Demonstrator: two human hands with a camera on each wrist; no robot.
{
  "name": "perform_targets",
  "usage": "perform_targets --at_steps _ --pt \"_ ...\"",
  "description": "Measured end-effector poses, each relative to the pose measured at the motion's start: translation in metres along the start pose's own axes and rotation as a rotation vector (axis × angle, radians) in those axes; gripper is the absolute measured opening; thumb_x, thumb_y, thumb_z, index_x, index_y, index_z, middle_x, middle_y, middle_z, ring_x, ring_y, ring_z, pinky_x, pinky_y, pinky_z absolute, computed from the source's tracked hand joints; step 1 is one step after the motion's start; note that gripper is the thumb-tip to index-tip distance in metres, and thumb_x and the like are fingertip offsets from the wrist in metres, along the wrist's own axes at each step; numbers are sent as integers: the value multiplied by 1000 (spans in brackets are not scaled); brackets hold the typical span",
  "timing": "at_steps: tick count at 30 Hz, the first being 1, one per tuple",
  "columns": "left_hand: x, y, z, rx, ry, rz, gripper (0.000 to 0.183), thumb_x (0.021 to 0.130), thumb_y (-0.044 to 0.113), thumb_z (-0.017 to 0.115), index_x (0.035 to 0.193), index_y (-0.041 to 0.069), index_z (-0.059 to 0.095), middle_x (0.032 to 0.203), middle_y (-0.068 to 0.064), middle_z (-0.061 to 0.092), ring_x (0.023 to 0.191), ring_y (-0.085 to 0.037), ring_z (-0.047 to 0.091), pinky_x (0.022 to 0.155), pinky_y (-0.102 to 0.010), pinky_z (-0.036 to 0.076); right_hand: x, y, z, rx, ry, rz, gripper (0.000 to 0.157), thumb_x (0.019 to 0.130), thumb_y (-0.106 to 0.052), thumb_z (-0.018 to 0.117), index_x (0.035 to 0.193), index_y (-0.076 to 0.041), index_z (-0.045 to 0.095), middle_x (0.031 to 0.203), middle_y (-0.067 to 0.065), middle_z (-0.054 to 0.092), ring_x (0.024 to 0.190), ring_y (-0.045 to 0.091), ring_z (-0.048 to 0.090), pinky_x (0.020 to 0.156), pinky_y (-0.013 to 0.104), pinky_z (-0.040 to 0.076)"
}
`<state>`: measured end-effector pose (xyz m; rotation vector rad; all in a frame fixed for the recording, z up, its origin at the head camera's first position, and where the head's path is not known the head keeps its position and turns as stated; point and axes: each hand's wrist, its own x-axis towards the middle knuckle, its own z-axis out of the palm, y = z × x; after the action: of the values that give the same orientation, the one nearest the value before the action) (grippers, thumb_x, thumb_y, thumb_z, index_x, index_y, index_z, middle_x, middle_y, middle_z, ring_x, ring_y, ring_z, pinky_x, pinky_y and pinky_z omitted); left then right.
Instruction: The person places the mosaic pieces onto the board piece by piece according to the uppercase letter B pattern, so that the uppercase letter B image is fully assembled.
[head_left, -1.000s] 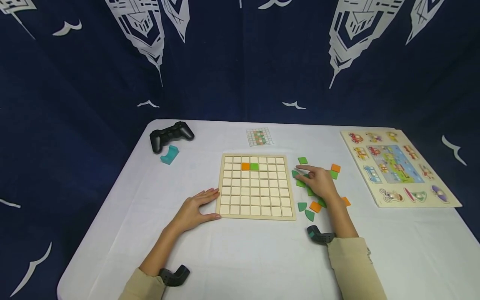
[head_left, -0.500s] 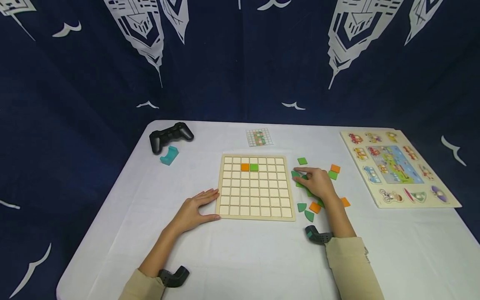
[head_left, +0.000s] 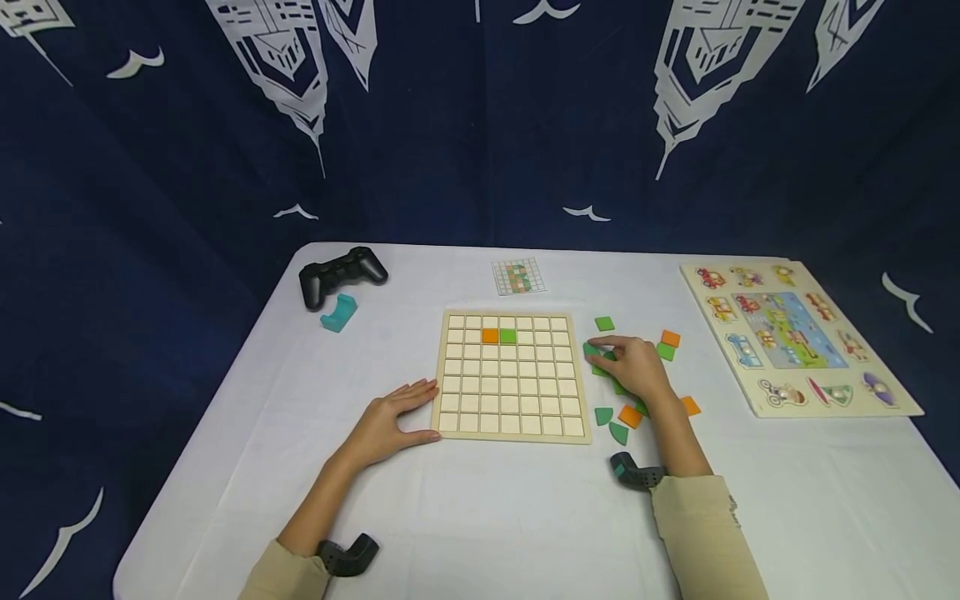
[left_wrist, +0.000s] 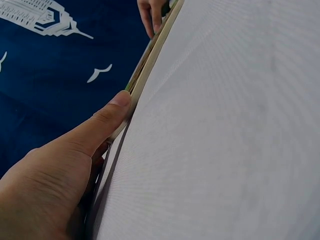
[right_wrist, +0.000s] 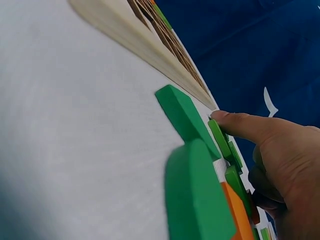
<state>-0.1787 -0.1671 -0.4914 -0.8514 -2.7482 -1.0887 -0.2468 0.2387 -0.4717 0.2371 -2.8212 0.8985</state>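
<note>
My left hand [head_left: 388,423] rests at the left side of a wooden grid board [head_left: 514,437], fingers extended, thumb touching the near left corner. In the left wrist view its thumb [left_wrist: 112,112] lies along the board's edge. One orange square tile [head_left: 490,336] and one light green square tile [head_left: 507,336] sit side by side in the board's second row. To the board's right, my right hand [head_left: 636,367] has thumb and index finger on either side of a dark green quarter-circle tile [head_left: 590,350], seeming to pinch it. Other tiles lie partly hidden under that hand.
Dark green quarter-circle tiles [head_left: 603,416] and an orange tile [head_left: 630,417] lie near the right forearm. A small pattern card [head_left: 519,277] is behind the board. A black game controller [head_left: 343,273] and a teal curved block [head_left: 340,313] lie back left; a picture puzzle [head_left: 802,342] lies right.
My right hand has shifted slightly left, its thumb and index finger coming around the dark green quarter-circle tile. For the last half second it has stayed still. My left hand has not moved.
</note>
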Motion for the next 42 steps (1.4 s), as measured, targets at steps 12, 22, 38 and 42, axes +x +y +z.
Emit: perform_targets --at_steps 12,22,38,42 --pt "-1 0 1 -6 -4 -7 73 71 47 75 130 9 54 135 3 47 127 -15 40 108 -35 29 3 -9 -4 17 136 -75 31 80 -31 73 103 -11 71 44 -4 27 37 11 22 33 24 20" --pt "0 -1 1 -6 0 -3 73 71 48 74 130 9 54 135 3 47 127 -15 40 107 -35 30 19 -44 4 -4 149 -141 35 82 -33 70 107 -9 70 44 -3 27 40 11 18 35 25 20" --pt "0 1 -1 -27 3 -7 72 71 47 75 130 11 54 135 2 48 127 -16 40 106 -39 32 39 -77 40 24 32 -73 34 84 -34 67 111 -14 69 46 -2 33 40 11 24 35 25 24" --pt "0 0 -2 -22 8 7 72 71 46 75 130 10 55 135 2 48 127 -17 41 105 -39 33 39 -80 48 28 -15 -11 33 84 -34 67 110 -14 69 47 0 39 41 12 28 37 26 26"
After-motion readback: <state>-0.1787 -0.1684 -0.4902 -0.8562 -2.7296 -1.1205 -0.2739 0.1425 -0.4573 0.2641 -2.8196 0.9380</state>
